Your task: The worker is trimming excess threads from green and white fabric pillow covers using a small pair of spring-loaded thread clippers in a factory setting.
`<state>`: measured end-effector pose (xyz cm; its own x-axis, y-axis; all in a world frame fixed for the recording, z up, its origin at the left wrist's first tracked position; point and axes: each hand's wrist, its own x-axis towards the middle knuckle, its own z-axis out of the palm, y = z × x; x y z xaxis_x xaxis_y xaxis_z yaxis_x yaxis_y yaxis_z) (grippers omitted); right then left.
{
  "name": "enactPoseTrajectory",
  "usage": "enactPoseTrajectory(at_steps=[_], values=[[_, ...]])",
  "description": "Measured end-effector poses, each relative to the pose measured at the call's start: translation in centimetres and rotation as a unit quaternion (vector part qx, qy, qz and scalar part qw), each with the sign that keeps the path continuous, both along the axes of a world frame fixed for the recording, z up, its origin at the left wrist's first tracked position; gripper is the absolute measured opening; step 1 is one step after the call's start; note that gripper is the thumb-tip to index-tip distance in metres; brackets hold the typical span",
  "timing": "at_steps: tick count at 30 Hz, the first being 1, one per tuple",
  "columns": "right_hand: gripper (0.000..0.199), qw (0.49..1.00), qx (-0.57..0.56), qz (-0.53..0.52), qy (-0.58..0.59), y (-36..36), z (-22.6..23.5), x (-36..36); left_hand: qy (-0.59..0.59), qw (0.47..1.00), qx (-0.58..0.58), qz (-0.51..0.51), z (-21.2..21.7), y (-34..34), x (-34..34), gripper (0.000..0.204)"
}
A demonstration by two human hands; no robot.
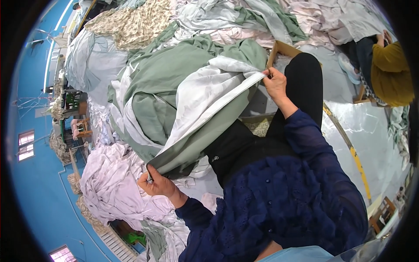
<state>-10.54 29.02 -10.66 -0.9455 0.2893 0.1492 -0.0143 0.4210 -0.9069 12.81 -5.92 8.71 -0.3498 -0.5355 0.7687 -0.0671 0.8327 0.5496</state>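
Note:
A large green and white cloth [205, 94] lies across my lap and spreads over the heap in front of me. Its long white-edged hem is stretched taut between my hands. My left hand [158, 183] is closed in a pinch on the near left corner, thumb on top. Farther off and to the right, my right hand [276, 86] pinches the other end of the hem. A small dark thing shows at the fingers of each hand, too small to make out. The cloth's far parts fall in loose folds.
Pale pink cloths [115, 183] are heaped at my left. A floral beige cloth [131, 24] and more sheets pile up ahead. Beyond my right knee sits a person in a mustard top [390, 72]. A yellow-marked strip [360, 170] crosses the grey floor at right.

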Motion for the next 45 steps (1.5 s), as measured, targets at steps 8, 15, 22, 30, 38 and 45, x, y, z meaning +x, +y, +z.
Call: enactPoseTrajectory(at_steps=[8,15,22,30,38,45], values=[[0.014,0.997,-0.064,0.011,-0.047,0.2,-0.4,0.1,-0.009,0.998,0.056,-0.015,-0.7,0.1,-0.4,0.031],[0.012,0.996,-0.078,0.021,-0.04,0.3,-0.6,0.6,-0.079,0.992,0.067,-0.076,0.4,2.6,-1.6,0.024],[0.013,0.98,0.012,0.19,0.054,-0.8,1.1,3.0,-0.134,0.976,0.105,-0.134,0.3,4.0,-2.4,0.011],[0.018,0.95,0.043,0.298,0.081,-1.5,2.3,5.1,-0.182,0.959,0.116,-0.184,-0.3,5.5,-3.4,0.009],[0.019,0.941,0.042,0.323,0.095,-2.2,3.1,5.7,-0.205,0.94,0.034,-0.269,-0.1,7.7,-6.5,0.011],[0.016,0.93,-0.167,0.319,0.073,-5.8,10.9,6.8,-0.413,0.743,0.321,-0.418,-1.1,9.4,-13.5,0.026]])
